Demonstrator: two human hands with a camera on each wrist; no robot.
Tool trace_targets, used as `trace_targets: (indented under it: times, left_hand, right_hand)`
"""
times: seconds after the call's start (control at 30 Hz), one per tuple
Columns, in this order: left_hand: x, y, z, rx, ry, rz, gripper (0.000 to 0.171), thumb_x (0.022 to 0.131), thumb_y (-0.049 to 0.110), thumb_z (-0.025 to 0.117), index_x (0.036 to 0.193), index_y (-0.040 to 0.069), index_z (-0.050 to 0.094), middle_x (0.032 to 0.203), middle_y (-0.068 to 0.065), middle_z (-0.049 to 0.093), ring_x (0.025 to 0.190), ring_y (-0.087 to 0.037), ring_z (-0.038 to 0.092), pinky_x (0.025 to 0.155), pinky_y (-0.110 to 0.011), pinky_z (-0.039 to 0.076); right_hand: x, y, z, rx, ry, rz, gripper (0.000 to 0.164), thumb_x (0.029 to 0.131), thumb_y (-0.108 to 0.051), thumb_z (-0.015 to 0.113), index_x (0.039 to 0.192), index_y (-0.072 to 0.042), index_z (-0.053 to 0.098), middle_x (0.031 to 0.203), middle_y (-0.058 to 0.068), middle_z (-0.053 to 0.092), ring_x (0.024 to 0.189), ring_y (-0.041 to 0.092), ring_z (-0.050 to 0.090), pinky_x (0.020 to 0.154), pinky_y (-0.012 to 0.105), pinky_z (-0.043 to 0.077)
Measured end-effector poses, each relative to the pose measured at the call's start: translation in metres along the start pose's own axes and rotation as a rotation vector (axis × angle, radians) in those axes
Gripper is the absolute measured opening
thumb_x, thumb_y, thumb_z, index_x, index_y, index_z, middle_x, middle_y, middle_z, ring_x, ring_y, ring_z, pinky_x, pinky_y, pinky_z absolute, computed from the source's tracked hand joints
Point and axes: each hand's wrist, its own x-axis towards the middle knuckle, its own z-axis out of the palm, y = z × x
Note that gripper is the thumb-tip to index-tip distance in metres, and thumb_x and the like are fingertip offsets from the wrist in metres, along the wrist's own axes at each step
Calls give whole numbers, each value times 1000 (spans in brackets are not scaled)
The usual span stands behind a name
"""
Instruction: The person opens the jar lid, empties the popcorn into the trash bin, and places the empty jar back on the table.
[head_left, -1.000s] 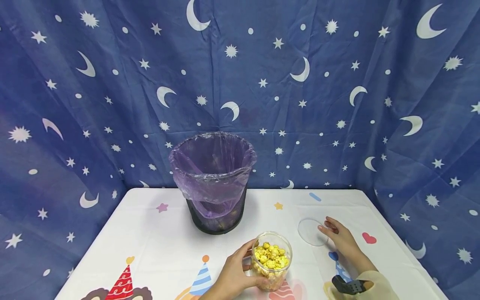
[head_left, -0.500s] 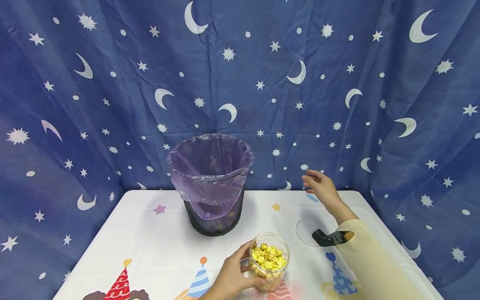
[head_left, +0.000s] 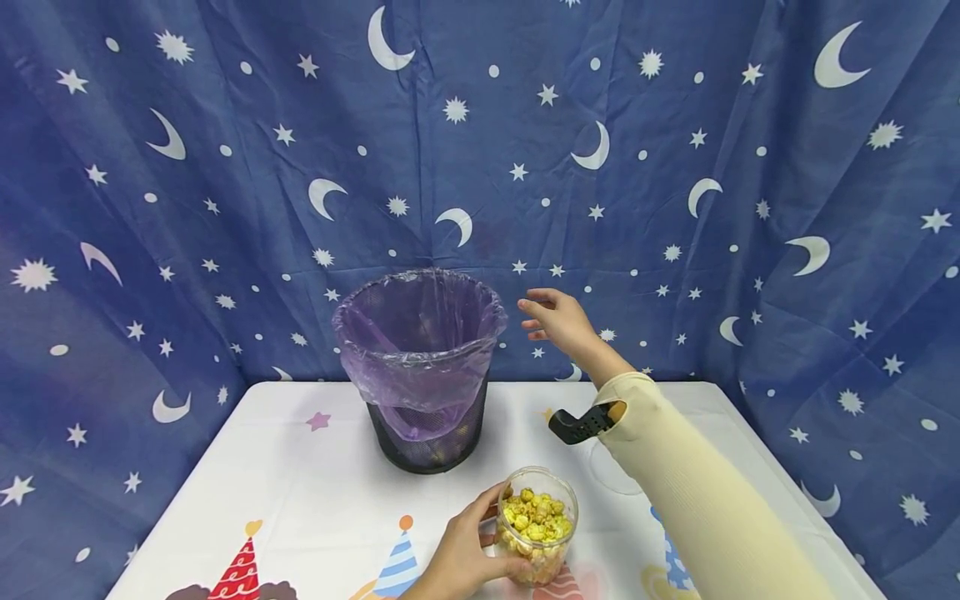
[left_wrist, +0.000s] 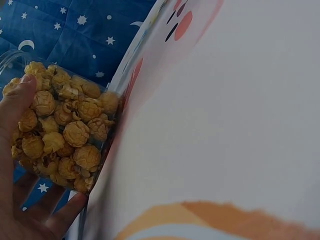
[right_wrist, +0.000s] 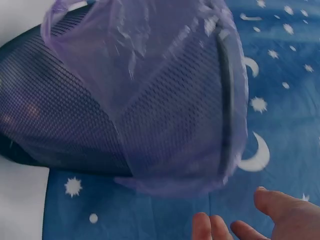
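Observation:
A clear round jar (head_left: pixel 537 550) of yellow caramel popcorn (head_left: pixel 536 515) stands lidless at the front of the table. My left hand (head_left: pixel 467 546) grips it from the left, its thumb on the near side; the left wrist view shows the popcorn (left_wrist: pixel 60 125) through the wall. My right hand (head_left: pixel 558 321) is raised just right of a mesh trash can's rim, fingers loosely bent. Nothing shows between its thumb and fingertips in the right wrist view. The black trash can (head_left: pixel 431 446) has a purple plastic liner (head_left: pixel 420 375) folded over its rim.
A clear round lid (head_left: pixel 611 468) lies flat on the white tablecloth (head_left: pixel 300 467), partly covered by my right sleeve (head_left: pixel 697 475). A black wrist camera (head_left: pixel 581 423) juts from that sleeve. A blue curtain (head_left: pixel 247 208) with moons and stars hangs behind the table.
My right hand has left the lid, risen, and swung left and away from me to beside the trash can's rim. The left hand keeps holding the jar in place.

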Motion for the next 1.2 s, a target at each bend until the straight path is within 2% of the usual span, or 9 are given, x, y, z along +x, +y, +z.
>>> trace_targets:
  times: [0.13,0.27,0.4,0.47,0.67,0.73,0.83,0.97,1.2]
  left_hand:
    - [0,1,0,2,7,-4,96,70,34,90,150,18,39,139,-10,54,124,-31,55,90,-23,55]
    - [-1,1,0,19,10,-19,97,69,36,90,150,18,38,138,-10,55,123,-30,56,88,-21,55]
    - [-1,1,0,29,9,-30,98,69,36,90,150,18,39,138,-9,55,122,-29,57,87,-21,55]
    - [-2,1,-1,26,7,-29,98,69,35,90,150,18,39,139,-9,55,121,-28,57,87,-21,55]
    - [-2,2,-1,19,-4,-38,97,69,34,90,150,16,40,140,-8,54,120,-28,58,87,-23,56]
    - [-2,3,-1,22,-7,-50,97,69,35,90,150,14,40,140,-8,54,121,-29,58,86,-24,57]
    - [-1,4,0,15,-10,-61,98,69,36,90,150,14,39,140,-9,53,121,-30,57,87,-24,57]
    - [-1,4,-1,2,-9,-45,98,69,35,90,150,14,39,141,-9,53,122,-31,56,88,-22,56]
    - [-1,1,-1,-12,-7,-44,97,69,35,90,150,17,40,141,-8,53,122,-30,56,89,-23,56]
  right_hand:
    - [3,-10,15,15,-18,14,53,102,-30,55,148,-7,41,138,15,54,114,34,62,97,44,55]
    - [6,-17,25,15,-17,30,52,101,-28,57,146,-6,44,135,14,56,97,25,66,90,38,58]
    - [8,-20,29,32,-15,74,52,100,-26,60,144,-5,46,136,13,56,84,14,63,89,38,59]
    - [9,-19,31,53,-21,101,51,99,-24,61,143,-3,48,137,14,55,81,13,62,94,41,57]
    - [10,-18,32,84,-36,159,49,97,-19,63,141,-1,50,133,17,57,69,8,59,92,36,58]
    - [10,-18,32,89,-38,174,50,97,-18,63,142,-1,49,135,17,56,68,7,60,88,33,59]
    - [11,-19,31,105,-40,191,51,97,-17,63,143,-2,48,139,17,54,67,6,62,77,24,60]
    - [11,-21,32,140,-54,200,50,97,-14,62,143,0,47,145,17,49,69,7,62,67,17,58]
    - [11,-23,32,214,-62,229,51,96,-8,61,143,2,46,144,17,49,92,16,62,70,18,59]
